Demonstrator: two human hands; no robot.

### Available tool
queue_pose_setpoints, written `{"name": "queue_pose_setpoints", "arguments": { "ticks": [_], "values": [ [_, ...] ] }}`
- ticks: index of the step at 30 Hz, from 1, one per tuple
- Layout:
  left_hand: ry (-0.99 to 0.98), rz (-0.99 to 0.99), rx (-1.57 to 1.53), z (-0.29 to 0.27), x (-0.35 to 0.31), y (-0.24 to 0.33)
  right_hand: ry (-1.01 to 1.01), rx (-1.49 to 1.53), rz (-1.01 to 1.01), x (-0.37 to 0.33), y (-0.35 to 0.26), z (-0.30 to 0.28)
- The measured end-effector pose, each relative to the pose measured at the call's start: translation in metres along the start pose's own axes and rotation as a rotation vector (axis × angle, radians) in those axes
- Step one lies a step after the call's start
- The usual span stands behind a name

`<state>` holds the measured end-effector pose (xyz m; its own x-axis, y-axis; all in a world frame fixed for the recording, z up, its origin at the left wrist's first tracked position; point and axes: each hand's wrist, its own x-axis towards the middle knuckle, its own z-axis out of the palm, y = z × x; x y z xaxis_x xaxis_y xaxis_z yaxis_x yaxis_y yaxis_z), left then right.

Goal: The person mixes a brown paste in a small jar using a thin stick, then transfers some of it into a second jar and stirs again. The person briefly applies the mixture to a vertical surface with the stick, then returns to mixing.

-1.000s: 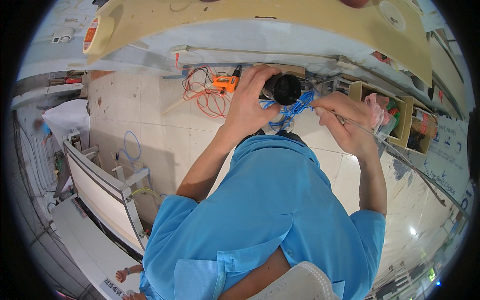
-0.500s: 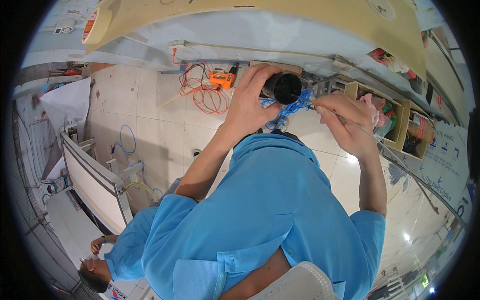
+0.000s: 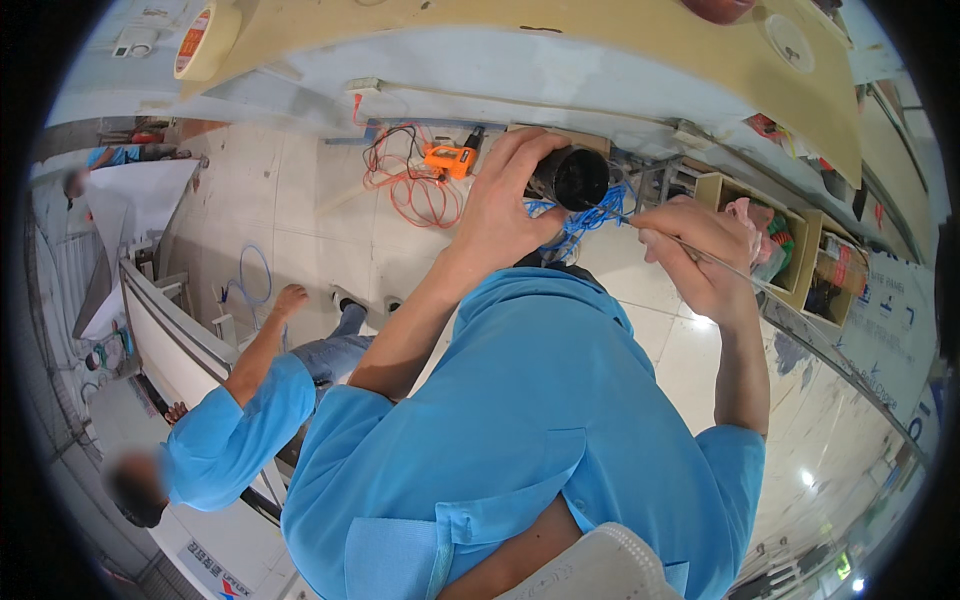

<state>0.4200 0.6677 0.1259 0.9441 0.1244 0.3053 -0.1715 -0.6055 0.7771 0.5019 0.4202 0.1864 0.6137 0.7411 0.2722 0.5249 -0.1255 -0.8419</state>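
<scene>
The left hand (image 3: 505, 205) is wrapped around a black cylindrical tube (image 3: 575, 178), its grip clamped on it. Just beside it, the right hand (image 3: 700, 255) pinches a thin stiff wire (image 3: 740, 278) near blue cable strands (image 3: 585, 222). Steadying the tube should keep the wire aligned.

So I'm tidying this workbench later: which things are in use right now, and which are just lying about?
In use:
left hand
black tube
blue wires
right hand
thin rod

Lying about:
orange meter
red leads
tape roll
wooden boxes
</scene>
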Motion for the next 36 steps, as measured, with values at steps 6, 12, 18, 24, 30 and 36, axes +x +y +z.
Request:
{"name": "queue_pose_setpoints", "arguments": {
  "ticks": [6, 12, 18, 24, 30, 36],
  "values": [
    [-0.024, 0.049, -0.087, -0.018, 0.005, -0.012, 0.057, -0.111, 0.029, 0.015, -0.005, 0.003],
    [-0.037, 0.054, -0.120, -0.029, 0.006, -0.022, 0.042, -0.072, 0.025, 0.023, -0.021, 0.011],
    [-0.015, 0.041, -0.110, -0.033, 0.003, -0.016, -0.026, -0.086, 0.067, 0.030, -0.022, 0.008],
    [0.051, 0.002, -0.072, -0.026, -0.004, 0.005, -0.035, -0.099, -0.048, 0.032, -0.023, -0.013],
    [0.149, -0.007, -0.023, -0.017, -0.013, 0.034, -0.196, -0.067, -0.159, 0.036, -0.029, -0.038],
    [0.222, 0.021, 0.045, -0.010, -0.019, 0.055, -0.173, -0.058, -0.200, 0.040, -0.036, -0.057]
  ]
}}
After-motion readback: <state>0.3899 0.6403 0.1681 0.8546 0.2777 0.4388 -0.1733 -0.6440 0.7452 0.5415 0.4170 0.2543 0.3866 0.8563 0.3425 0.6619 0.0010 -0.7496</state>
